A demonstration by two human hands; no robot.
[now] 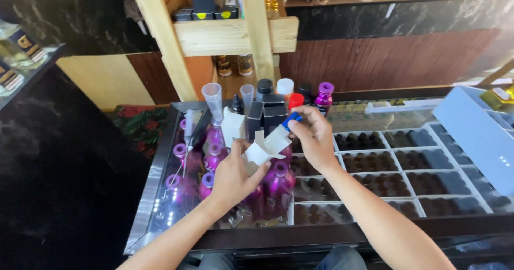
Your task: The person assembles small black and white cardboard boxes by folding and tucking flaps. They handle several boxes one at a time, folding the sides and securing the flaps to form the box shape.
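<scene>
My left hand [234, 177] grips a small white cardboard box [261, 150] with its flaps open, held over the purple bottles. With my right hand [315, 137] I hold a small bottle with a blue cap [292, 121] at the open end of that box; the bottle's body is partly inside the box or hidden by my fingers. Both hands hover above a glass counter top [160, 195].
Several purple metal bottles [276, 181] stand on the counter. Behind them are clear plastic funnels [213, 100], dark small boxes [274, 115], and capped bottles. Under the glass, trays of dark small bottles [385, 181] lie. A light blue box [476, 131] sits right. Wooden posts [160, 40] rise behind.
</scene>
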